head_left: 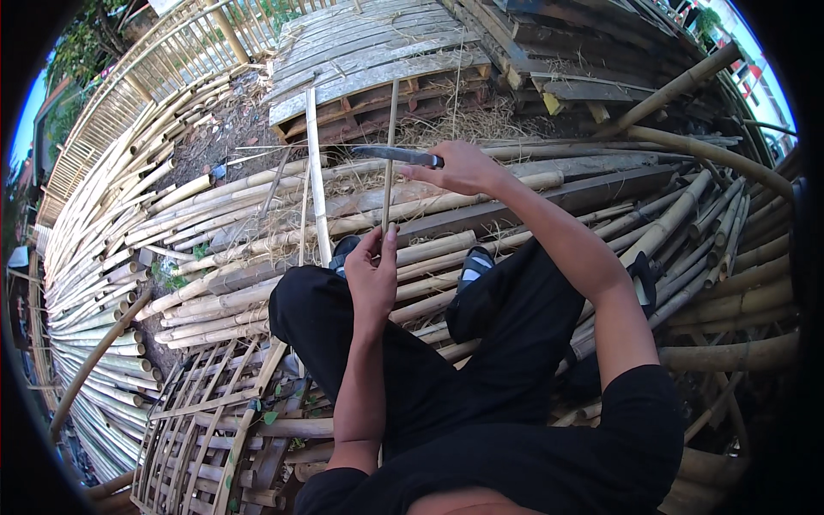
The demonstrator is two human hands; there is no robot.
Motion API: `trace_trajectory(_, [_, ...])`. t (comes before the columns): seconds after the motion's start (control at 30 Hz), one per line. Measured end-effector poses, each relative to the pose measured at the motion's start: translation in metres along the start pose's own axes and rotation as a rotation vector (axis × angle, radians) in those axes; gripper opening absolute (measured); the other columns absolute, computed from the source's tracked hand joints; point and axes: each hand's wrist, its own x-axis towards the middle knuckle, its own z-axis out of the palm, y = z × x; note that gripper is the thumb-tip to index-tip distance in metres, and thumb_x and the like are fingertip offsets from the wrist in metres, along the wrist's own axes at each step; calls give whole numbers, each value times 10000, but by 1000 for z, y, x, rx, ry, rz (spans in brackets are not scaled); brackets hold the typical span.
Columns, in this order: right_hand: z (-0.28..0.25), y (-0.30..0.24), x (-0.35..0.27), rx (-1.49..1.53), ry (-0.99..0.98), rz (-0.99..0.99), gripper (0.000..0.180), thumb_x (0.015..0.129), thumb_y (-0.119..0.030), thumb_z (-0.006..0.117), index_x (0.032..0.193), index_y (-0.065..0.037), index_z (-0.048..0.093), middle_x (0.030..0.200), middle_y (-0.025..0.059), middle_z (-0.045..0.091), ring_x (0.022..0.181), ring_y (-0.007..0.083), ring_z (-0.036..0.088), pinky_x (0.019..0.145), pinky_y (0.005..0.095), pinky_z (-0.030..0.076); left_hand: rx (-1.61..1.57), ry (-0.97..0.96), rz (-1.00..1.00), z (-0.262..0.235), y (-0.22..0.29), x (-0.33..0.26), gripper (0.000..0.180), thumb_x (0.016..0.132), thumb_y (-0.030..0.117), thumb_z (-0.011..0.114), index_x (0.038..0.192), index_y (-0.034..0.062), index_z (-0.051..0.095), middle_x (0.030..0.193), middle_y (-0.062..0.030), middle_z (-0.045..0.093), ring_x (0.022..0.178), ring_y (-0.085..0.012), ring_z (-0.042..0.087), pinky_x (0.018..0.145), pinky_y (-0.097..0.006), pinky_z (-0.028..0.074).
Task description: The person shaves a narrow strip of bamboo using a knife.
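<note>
Two hands in the shot, both busy: the left hand (pixel 372 273) sits mid-frame, fingers pinched round the bottom end of one thin bamboo strip (pixel 389 154) that stands nearly upright, its top reaching toward the upper middle of the frame. The right hand (pixel 463 167) is just above and to the right of that, clenched on the handle of one knife (pixel 396 155), with the blade pointing left and lying across the strip about halfway up, touching it as far as I can tell. A second, wider slat (pixel 316 176) stands just left of the strip, leaning slightly, with nobody holding it. The person sits in black trousers with two shoes (pixel 475 264) poking out, one by the left hand and one a bit to the right, both resting on a big pile of bamboo poles (pixel 215 215) that fills the left and right sides of the frame, way too many to count. Lower left there's one woven bamboo lattice panel (pixel 202 429) lying flat. Along the top of the frame sit stacks of grey weathered planks (pixel 369 51), at least two piles, and upper left a curved bamboo fence (pixel 129 77).
</note>
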Motion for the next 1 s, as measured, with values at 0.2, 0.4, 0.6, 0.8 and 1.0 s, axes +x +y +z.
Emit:
trace_trajectory(0.2, [1, -3, 4, 26, -74, 132, 895, 777, -869, 345, 553, -43, 607, 553, 108, 575, 602, 261, 626, 632, 401, 495, -4, 7, -17, -5, 5, 0, 264, 960, 195, 607, 1083, -33, 662, 741, 26, 571, 660, -27, 437, 568, -207, 351])
trace_trajectory(0.4, [2, -7, 2, 51, -57, 170, 951, 783, -883, 257, 508, -58, 644, 504, 83, 591, 595, 243, 661, 697, 369, 534, 15, 9, -69, -4, 5, -1, 266, 963, 185, 599, 1104, -32, 660, 758, 31, 581, 660, -19, 436, 569, -198, 348])
trace_trajectory(0.6, [14, 3, 9, 240, 63, 170, 955, 866, -805, 212, 569, -44, 707, 438, 65, 520, 580, 244, 630, 690, 346, 501, -33, -9, -79, -3, 5, -2, 260, 963, 176, 600, 1109, -31, 661, 760, 38, 577, 662, -13, 434, 568, -190, 340])
trace_trajectory(0.8, [6, 1, 7, 264, 95, 185, 886, 856, -804, 290, 598, -48, 674, 546, 88, 605, 579, 210, 637, 639, 358, 497, -22, -9, -57, 0, 5, -3, 249, 962, 171, 602, 1097, -30, 663, 750, 49, 560, 646, -10, 411, 552, -191, 314])
trace_trajectory(1.0, [9, 3, 10, 290, 290, -40, 586, 891, -580, 563, 748, -19, 651, 564, 106, 570, 539, 233, 579, 556, 394, 428, -49, -23, -36, 1, -2, 1, 226, 979, 188, 577, 1111, 20, 652, 639, 76, 472, 479, 10, 349, 406, -175, 250])
